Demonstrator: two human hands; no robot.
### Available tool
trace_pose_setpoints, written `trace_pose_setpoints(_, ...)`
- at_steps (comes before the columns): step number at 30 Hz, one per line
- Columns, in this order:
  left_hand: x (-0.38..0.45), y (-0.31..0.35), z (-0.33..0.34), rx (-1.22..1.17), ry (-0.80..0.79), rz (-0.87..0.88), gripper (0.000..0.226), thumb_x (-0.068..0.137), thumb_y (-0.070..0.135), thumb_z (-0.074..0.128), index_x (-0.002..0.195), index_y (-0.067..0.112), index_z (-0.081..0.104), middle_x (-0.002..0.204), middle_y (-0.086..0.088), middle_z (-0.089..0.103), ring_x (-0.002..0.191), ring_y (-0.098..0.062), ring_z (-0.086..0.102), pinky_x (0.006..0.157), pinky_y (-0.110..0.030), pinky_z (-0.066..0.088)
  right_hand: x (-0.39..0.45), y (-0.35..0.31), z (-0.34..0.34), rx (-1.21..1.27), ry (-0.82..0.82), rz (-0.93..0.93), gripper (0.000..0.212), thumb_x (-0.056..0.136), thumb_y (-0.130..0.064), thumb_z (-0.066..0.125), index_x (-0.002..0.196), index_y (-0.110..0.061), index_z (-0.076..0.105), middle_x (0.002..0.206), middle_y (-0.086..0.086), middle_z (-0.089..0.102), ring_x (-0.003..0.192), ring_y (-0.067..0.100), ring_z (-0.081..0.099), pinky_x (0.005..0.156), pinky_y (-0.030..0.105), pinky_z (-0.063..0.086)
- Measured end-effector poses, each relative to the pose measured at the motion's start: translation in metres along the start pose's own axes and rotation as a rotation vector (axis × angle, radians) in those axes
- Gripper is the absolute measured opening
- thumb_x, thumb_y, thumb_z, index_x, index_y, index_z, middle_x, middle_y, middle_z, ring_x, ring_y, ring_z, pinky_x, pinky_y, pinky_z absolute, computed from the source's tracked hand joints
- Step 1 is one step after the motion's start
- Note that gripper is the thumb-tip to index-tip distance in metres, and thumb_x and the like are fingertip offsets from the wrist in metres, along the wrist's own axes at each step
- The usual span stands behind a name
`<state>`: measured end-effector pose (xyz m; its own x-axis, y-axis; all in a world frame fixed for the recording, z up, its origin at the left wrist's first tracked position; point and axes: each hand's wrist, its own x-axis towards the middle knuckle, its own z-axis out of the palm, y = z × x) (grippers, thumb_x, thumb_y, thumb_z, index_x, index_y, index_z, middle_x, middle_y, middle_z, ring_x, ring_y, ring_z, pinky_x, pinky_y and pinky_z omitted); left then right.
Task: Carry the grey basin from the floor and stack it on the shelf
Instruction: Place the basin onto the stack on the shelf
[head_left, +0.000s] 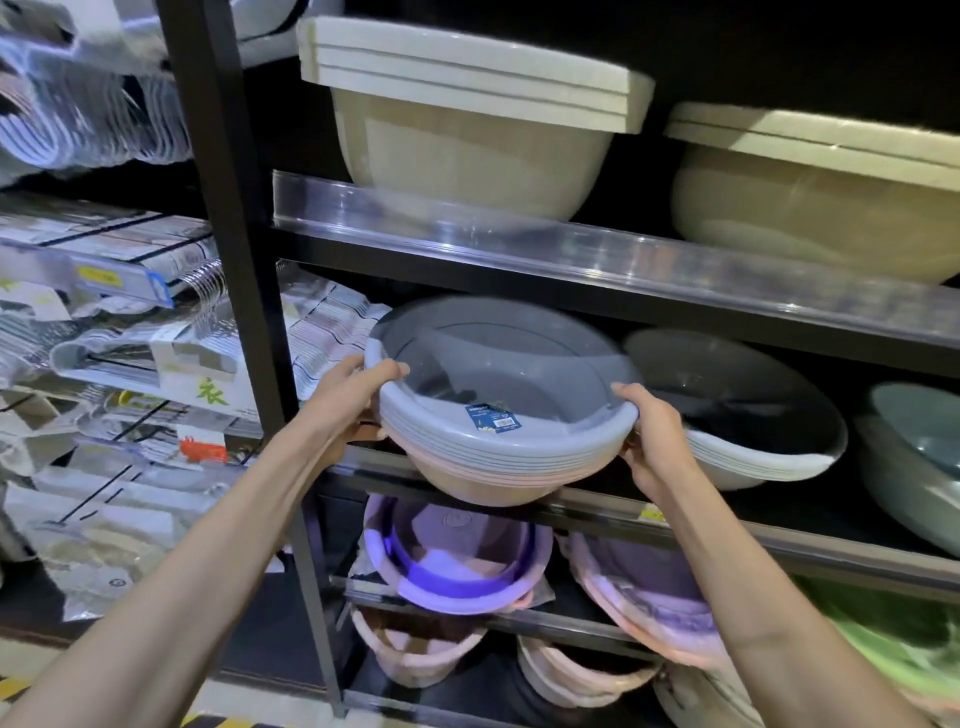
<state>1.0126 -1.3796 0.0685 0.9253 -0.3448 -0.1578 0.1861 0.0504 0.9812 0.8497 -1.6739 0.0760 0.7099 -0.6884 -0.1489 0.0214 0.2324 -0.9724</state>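
Gripping smooth round plastic grey basin (498, 410) by opposite rims: left hand (345, 400), right hand (652, 441) closed; mouth tilted toward camera, at shelf (727, 525) edge.

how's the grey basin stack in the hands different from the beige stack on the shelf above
The grey basin stack is round and tilted toward the camera, held at its rim by the left hand and right hand. The beige stack has squarish rims and rests level, untouched. Both are nested.

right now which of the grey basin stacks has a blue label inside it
The grey basin stack held between the left hand and right hand. A blue label sits on its inner wall; the darker stack to its right shows none.
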Motion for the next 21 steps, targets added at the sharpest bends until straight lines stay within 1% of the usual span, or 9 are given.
trace_pose_setpoints(2, 0.008, 0.001, 0.0, 0.01, 0.0, -0.002, 0.059, 0.067, 0.037, 0.079, 0.115, 0.007, 0.064, 0.055, 0.001, 0.062, 0.042, -0.015, 0.055, 0.042, -0.027, 0.047, 0.004, -0.001, 0.004, 0.02, -0.013, -0.003, 0.047, 0.082, -0.023, 0.068, 0.118, 0.006, 0.066, 0.093, 0.013, 0.076, 0.077, 0.019, 0.069, 0.058, 0.027, 0.05)
trace_pose_setpoints(4, 0.016, 0.003, -0.001, 0.016, 0.007, 0.003, 0.059, 0.063, 0.04, 0.08, 0.11, 0.009, 0.063, 0.068, -0.006, 0.062, 0.042, -0.013, 0.056, 0.041, -0.027, 0.046, 0.008, -0.002, 0.008, 0.029, -0.012, 0.007, 0.05, 0.082, -0.021, 0.067, 0.123, 0.007, 0.064, 0.093, 0.012, 0.075, 0.075, 0.018, 0.069, 0.057, 0.026, 0.051)
trace_pose_setpoints(6, 0.024, 0.004, -0.001, 0.037, 0.019, 0.018, 0.055, 0.064, 0.042, 0.08, 0.104, 0.012, 0.06, 0.079, -0.011, 0.06, 0.045, -0.013, 0.057, 0.042, -0.027, 0.047, 0.014, 0.001, 0.011, 0.058, 0.005, 0.024, 0.053, 0.084, -0.02, 0.066, 0.129, 0.006, 0.058, 0.112, 0.019, 0.073, 0.089, 0.023, 0.069, 0.063, 0.03, 0.054)
trace_pose_setpoints(8, 0.031, 0.005, -0.002, 0.058, 0.029, 0.023, 0.05, 0.065, 0.043, 0.08, 0.101, 0.015, 0.058, 0.082, -0.011, 0.059, 0.053, -0.016, 0.058, 0.043, -0.028, 0.049, 0.02, 0.003, 0.013, 0.082, 0.019, 0.03, 0.052, 0.086, -0.018, 0.065, 0.131, 0.006, 0.056, 0.123, 0.023, 0.069, 0.099, 0.028, 0.068, 0.072, 0.034, 0.056)
trace_pose_setpoints(10, 0.037, 0.004, -0.002, 0.066, 0.034, 0.019, 0.049, 0.064, 0.044, 0.08, 0.096, 0.015, 0.057, 0.08, -0.009, 0.057, 0.058, -0.019, 0.057, 0.045, -0.028, 0.05, 0.024, 0.003, 0.016, 0.1, 0.019, 0.032, 0.046, 0.087, -0.015, 0.064, 0.128, 0.006, 0.058, 0.124, 0.023, 0.069, 0.108, 0.032, 0.068, 0.084, 0.041, 0.056)
trace_pose_setpoints(13, 0.044, 0.002, 0.0, 0.055, 0.031, 0.011, 0.052, 0.059, 0.046, 0.08, 0.093, 0.012, 0.059, 0.074, -0.007, 0.057, 0.054, -0.017, 0.059, 0.046, -0.028, 0.051, 0.031, 0.002, 0.018, 0.113, 0.018, 0.045, 0.036, 0.088, -0.011, 0.063, 0.12, 0.004, 0.066, 0.121, 0.021, 0.072, 0.106, 0.031, 0.068, 0.095, 0.043, 0.053)
trace_pose_setpoints(16, 0.049, 0.0, 0.0, 0.047, 0.027, 0.008, 0.057, 0.058, 0.047, 0.08, 0.095, 0.009, 0.061, 0.074, -0.007, 0.059, 0.058, -0.019, 0.061, 0.046, -0.028, 0.052, 0.04, 0.003, 0.019, 0.138, 0.02, 0.059, 0.034, 0.086, -0.01, 0.064, 0.117, 0.002, 0.069, 0.117, 0.019, 0.074, 0.103, 0.031, 0.069, 0.093, 0.041, 0.054)
trace_pose_setpoints(19, 0.055, 0.001, -0.002, 0.034, 0.02, -0.006, 0.062, 0.056, 0.045, 0.081, 0.1, 0.006, 0.062, 0.074, -0.008, 0.058, 0.057, -0.019, 0.061, 0.048, -0.029, 0.053, 0.046, 0.003, 0.022, 0.162, 0.012, 0.052, 0.038, 0.085, -0.012, 0.066, 0.121, 0.0, 0.068, 0.111, 0.016, 0.076, 0.095, 0.028, 0.071, 0.083, 0.038, 0.056)
trace_pose_setpoints(21, 0.06, 0.001, -0.002, 0.022, 0.013, -0.008, 0.057, 0.059, 0.043, 0.082, 0.099, 0.006, 0.063, 0.07, -0.006, 0.061, 0.054, -0.017, 0.062, 0.05, -0.029, 0.054, 0.051, 0.004, 0.024, 0.183, 0.005, 0.052, 0.042, 0.085, -0.016, 0.069, 0.125, -0.002, 0.066, 0.109, 0.015, 0.076, 0.092, 0.026, 0.071, 0.077, 0.035, 0.057)
